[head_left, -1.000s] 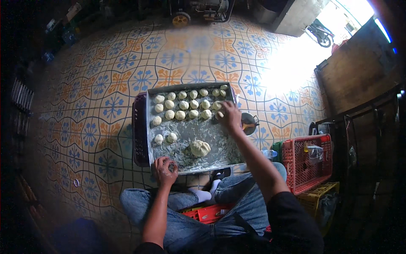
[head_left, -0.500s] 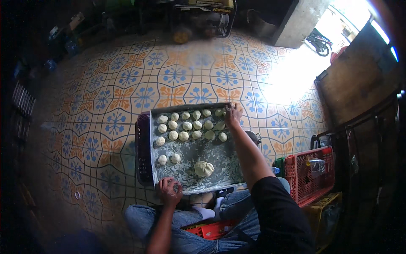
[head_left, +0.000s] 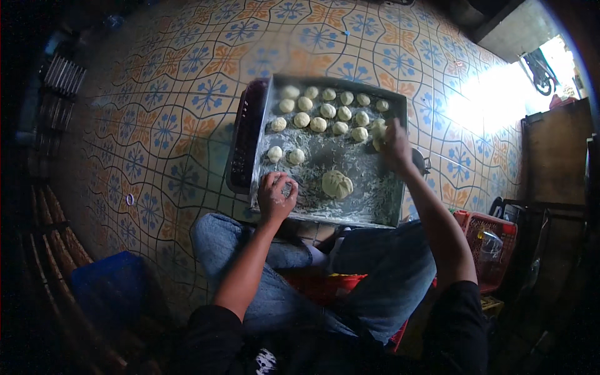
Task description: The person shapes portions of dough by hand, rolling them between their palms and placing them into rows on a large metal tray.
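The right hand, too blurred to tell its finger state, is nearer the pale, round dough ball just left of it, far right in the floured grey metal tray. The left hand curls near left, contents unclear.

On my feed, a small pale ring lies on patterned floor tiles. I also see a blue container and, rightward, a red crate
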`<act>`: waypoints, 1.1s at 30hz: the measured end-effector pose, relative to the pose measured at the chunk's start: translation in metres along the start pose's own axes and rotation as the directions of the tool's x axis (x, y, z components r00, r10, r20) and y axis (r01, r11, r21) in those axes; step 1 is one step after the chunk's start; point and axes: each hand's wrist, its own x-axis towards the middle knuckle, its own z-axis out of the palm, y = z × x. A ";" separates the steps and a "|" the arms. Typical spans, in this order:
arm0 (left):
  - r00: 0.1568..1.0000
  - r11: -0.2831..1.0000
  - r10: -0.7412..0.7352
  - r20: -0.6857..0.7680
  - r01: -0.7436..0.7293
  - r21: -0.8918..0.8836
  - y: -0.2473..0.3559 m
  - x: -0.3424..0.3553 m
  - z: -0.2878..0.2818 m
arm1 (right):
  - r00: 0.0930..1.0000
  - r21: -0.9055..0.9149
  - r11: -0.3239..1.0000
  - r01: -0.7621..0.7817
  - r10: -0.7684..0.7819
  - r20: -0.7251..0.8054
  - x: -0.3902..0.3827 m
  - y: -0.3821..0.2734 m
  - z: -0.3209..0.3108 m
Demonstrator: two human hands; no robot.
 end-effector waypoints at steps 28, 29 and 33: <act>0.924 0.994 -0.101 0.369 0.076 0.083 -0.038 0.078 0.077 | 0.818 -0.214 0.923 0.318 -0.153 0.555 -0.121 -0.050 0.079; 0.941 0.995 -0.092 0.324 0.076 0.059 -0.052 0.077 0.064 | 0.815 -0.142 0.946 0.292 -0.169 0.555 -0.126 -0.064 0.074; 0.975 0.988 -0.108 0.194 0.126 -0.087 -0.024 0.102 0.049 | 0.858 -0.033 0.971 0.237 -0.193 0.476 -0.122 -0.043 0.085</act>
